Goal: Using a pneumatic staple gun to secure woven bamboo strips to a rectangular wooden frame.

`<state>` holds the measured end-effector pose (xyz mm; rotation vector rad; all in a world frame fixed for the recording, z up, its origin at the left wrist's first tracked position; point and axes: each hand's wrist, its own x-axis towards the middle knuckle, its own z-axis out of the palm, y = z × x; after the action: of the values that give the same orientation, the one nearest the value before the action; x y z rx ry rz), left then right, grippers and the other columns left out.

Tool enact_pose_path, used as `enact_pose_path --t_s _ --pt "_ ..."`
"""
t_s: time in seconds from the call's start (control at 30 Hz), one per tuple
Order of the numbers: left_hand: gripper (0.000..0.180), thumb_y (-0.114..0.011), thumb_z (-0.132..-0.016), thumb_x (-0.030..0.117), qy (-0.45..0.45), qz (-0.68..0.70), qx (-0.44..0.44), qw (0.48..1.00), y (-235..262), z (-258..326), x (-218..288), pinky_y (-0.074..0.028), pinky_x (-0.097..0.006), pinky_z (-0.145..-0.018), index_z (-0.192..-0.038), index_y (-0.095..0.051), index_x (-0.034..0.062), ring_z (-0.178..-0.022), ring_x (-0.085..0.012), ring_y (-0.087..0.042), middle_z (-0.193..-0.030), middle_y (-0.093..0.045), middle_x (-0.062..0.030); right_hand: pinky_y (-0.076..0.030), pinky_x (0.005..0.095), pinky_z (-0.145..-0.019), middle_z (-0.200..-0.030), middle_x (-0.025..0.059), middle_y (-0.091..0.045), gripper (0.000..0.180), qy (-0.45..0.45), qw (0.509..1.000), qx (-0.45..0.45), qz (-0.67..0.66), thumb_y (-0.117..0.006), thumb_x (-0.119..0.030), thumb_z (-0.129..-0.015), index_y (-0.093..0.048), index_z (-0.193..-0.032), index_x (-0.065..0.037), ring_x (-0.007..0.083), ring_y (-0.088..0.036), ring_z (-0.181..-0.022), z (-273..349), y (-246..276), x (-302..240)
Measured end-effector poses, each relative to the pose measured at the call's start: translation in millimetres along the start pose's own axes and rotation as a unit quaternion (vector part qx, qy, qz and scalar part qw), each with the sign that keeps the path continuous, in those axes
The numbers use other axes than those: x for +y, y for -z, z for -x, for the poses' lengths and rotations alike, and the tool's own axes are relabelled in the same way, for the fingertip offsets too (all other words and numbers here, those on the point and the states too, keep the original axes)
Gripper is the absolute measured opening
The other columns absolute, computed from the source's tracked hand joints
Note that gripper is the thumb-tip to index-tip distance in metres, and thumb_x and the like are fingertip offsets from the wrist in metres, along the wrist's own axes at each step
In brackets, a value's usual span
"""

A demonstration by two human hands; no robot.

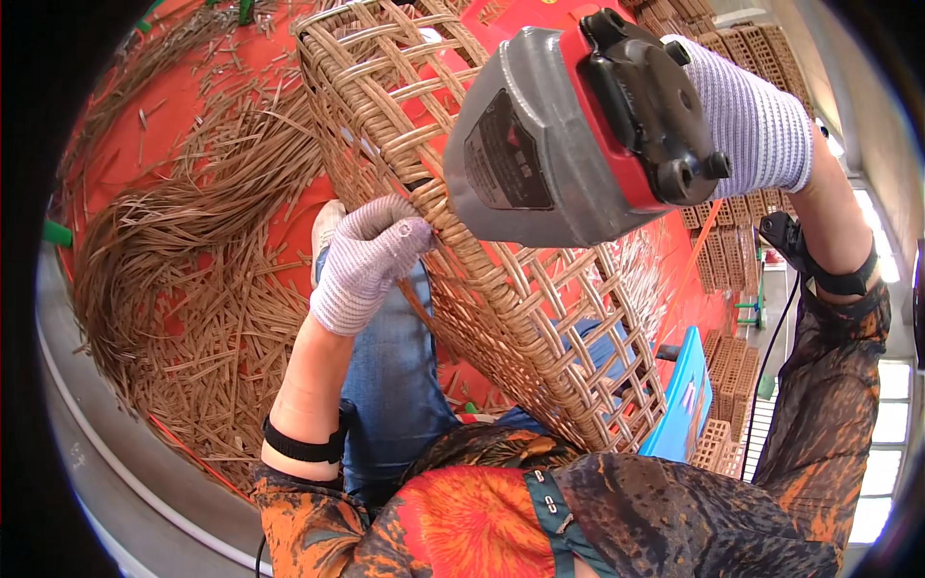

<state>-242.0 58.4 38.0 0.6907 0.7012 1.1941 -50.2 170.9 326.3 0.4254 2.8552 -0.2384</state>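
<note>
A long box-shaped wicker basket [496, 294], woven in brown strips with a wrapped edge, stands tilted across my legs. My left hand [371, 255], in a white knitted glove, is closed with its fingers pinched at that wrapped edge. A loose-looking brown strip [416, 301] hangs just below those fingers. My right hand [747, 116], gloved too, is closed round the back of a nail gun [540, 144] with a grey body, red band and black end cap. The gun is over the basket's edge, right of my left hand. Its nose and my right fingertips are hidden.
Cut brown strips [222, 356] and a long bundle of strands [173, 231] cover the red floor sheet [145, 125] on the left. Stacked wicker baskets [732, 241] stand at the right. A blue panel [682, 405] is beside my basket. A dark cable [771, 352] hangs near my right arm.
</note>
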Motion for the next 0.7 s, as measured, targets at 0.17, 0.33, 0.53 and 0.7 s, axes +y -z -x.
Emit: enact_pose_path --t_s 0.17,0.33,0.53,0.7 --pt "0.022 -0.072 -0.092 0.024 -0.033 -0.002 0.009 0.999 -4 -2 -3 -0.038 -0.023 -0.058 -0.088 -0.070 0.0027 -0.062 -0.0061 -0.048 -0.072 -0.061 0.0019 -0.056 0.0330 -0.070 -0.081 0.0143 -0.071 0.030 0.047 0.999 0.011 -0.020 -0.081 -0.017 -0.081 -0.070 -0.103 0.000 0.0192 -0.068 -0.069 -8 -5 4" --pt "0.022 -0.072 -0.092 0.021 -0.060 -0.028 0.003 0.998 4 -1 -2 -0.035 -0.023 -0.052 -0.085 -0.070 0.0011 -0.056 -0.0055 -0.046 -0.068 -0.059 0.0015 -0.055 0.0314 -0.064 -0.076 0.0123 -0.070 0.027 -0.032 0.997 0.018 -0.073 -0.081 -0.017 -0.082 -0.070 -0.100 -0.001 0.0164 -0.066 -0.064 6 -12 2" --pt "0.018 -0.068 -0.096 0.018 -0.053 0.055 -0.020 0.997 10 -5 -13 -0.031 -0.023 -0.050 -0.088 -0.067 0.0025 -0.053 -0.0044 -0.039 -0.073 -0.062 -0.0007 -0.043 0.0244 -0.046 -0.066 0.0000 -0.062 0.025 -0.409 0.864 0.086 -0.281 -0.079 -0.022 -0.088 -0.070 -0.102 -0.004 0.0047 -0.053 -0.051 75 0 -47" --pt "0.014 -0.055 -0.104 0.017 -0.050 0.019 0.016 0.998 -6 -11 -19 -0.027 -0.022 -0.052 -0.101 -0.059 0.0043 -0.054 -0.0041 -0.028 -0.067 -0.036 0.0067 -0.041 0.0255 -0.046 -0.059 -0.0005 -0.056 0.027 -0.575 0.728 0.225 -0.298 -0.072 -0.029 -0.092 -0.064 -0.093 -0.003 0.0077 -0.051 -0.046 269 -66 -40"
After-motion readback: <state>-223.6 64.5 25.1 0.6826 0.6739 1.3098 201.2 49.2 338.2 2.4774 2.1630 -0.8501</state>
